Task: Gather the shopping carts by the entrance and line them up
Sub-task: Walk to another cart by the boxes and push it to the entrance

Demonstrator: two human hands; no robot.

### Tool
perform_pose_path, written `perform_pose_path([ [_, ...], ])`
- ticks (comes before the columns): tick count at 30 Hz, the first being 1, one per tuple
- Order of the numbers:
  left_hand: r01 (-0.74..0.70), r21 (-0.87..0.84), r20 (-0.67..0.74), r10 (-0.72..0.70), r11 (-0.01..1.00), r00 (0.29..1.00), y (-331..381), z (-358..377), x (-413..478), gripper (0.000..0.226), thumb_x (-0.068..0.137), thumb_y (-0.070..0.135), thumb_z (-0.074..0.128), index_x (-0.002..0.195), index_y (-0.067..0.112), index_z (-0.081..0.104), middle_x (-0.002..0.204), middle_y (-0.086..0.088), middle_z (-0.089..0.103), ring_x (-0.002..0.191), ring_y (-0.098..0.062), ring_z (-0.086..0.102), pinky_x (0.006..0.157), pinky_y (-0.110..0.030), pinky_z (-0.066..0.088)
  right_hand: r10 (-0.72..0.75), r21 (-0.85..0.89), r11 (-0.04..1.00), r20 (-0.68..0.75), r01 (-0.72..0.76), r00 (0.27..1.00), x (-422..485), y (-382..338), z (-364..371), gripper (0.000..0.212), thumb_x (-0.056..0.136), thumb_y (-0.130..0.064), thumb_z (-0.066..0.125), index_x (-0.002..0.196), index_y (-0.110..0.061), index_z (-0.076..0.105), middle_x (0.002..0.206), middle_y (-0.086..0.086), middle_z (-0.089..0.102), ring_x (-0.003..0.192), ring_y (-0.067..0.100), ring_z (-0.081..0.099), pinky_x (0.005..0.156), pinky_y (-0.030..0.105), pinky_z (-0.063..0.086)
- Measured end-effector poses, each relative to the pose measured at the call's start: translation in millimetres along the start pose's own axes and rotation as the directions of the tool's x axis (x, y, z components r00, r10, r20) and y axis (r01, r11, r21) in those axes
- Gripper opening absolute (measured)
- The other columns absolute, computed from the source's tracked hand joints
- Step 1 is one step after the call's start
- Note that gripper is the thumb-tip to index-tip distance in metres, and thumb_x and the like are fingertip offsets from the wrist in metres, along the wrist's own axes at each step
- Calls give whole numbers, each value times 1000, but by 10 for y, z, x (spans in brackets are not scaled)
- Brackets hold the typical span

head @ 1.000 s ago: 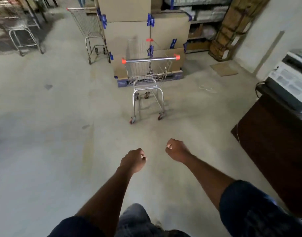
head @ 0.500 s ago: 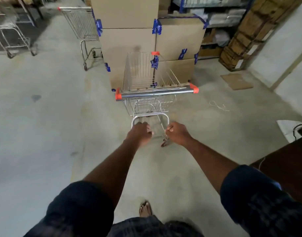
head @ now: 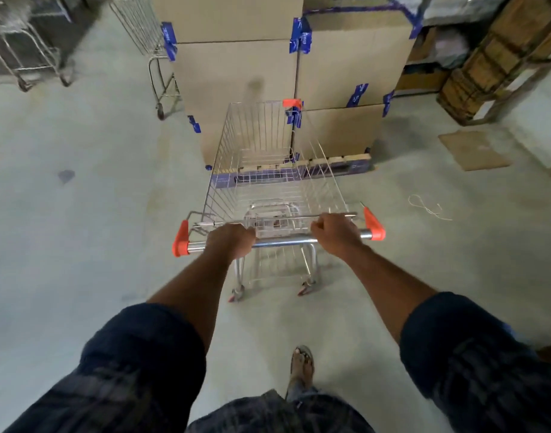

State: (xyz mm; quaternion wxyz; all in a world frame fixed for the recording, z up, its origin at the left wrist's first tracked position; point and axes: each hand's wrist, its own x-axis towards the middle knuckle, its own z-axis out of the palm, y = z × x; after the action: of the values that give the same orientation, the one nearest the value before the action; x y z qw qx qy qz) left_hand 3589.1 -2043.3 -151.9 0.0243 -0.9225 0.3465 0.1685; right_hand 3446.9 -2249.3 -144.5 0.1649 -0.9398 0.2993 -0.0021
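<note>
Concrete floor (head: pixel 80 214) spreads grey across a storeroom. At the far left a blurred far cart (head: pixel 27 54) stands alone. Right of it a second cart (head: pixel 143 32) sits just beside the boxes (head: pixel 236 73), partly hidden by them. These two are well apart, so I judge the lining-up barely begun.

In the middle, the cart (head: pixel 268 176) points nose-first at the boxes, its front near the pallet (head: pixel 339 167) under them. The left hand (head: pixel 232 242) wraps the bar (head: pixel 283 242) near the left orange cap, fingers curled over it. The right hand (head: pixel 336 234) grips the same bar near the right cap, fingers likewise closed round it. A sandalled foot (head: pixel 302 364) shows behind the rear wheels.

The likeliest trouble, as I read it, is a straight push, which would drive the basket into the boxes or the pallet. The cart probably has to back off or swing left towards the others. A tight left turn could clip the box corner or the second cart's frame. Pulling back hard could run a rear wheel onto the bare toes.

To the right, loose string (head: pixel 427 209) on the floor could wind into a caster if the cart swings that way. The cardboard (head: pixel 474 150) sheet beyond it could slip underfoot. The crates (head: pixel 499 57) further right narrow the room to turn.
</note>
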Motion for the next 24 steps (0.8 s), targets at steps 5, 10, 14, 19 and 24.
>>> perform_pose_path([
  [5,-2,158,-168,29,987,985,-1,104,139,42,98,40,26,101,17,60,93,-6,66,84,-31,65,68,-36,52,-5,-314,949,14,9,1000,224,46,77,65,103,-49,24,93,-8,74,94,16,73,90,33,69,79,37,49],
  [10,12,180,-183,21,984,983,113,10,248,36,102,33,30,110,11,58,97,-10,67,86,-35,66,72,-42,55,-47,-336,940,31,55,998,462,102,-35,68,104,-49,21,91,-8,74,94,16,73,91,35,68,78,37,48],
  [14,-30,238,-170,72,971,983,200,-80,316,34,102,33,34,123,13,53,105,-12,67,95,-36,65,71,-42,50,-48,-344,938,10,48,999,587,114,-77,65,105,-46,23,96,-7,74,100,17,73,97,36,67,81,37,47],
  [19,-4,200,-108,26,980,994,35,-68,147,38,104,37,33,121,13,57,108,-12,67,100,-33,64,75,-42,48,-8,-355,935,12,12,1000,370,-69,-2,67,104,-47,22,91,-7,74,98,16,73,96,36,68,82,37,48],
  [24,-39,288,-107,72,957,992,-266,22,-380,36,101,31,49,134,14,49,110,-10,65,99,-30,64,74,-41,51,-68,-388,919,15,69,998,-21,-413,125,66,104,-47,22,87,-8,73,94,15,73,91,35,69,76,37,47],
])
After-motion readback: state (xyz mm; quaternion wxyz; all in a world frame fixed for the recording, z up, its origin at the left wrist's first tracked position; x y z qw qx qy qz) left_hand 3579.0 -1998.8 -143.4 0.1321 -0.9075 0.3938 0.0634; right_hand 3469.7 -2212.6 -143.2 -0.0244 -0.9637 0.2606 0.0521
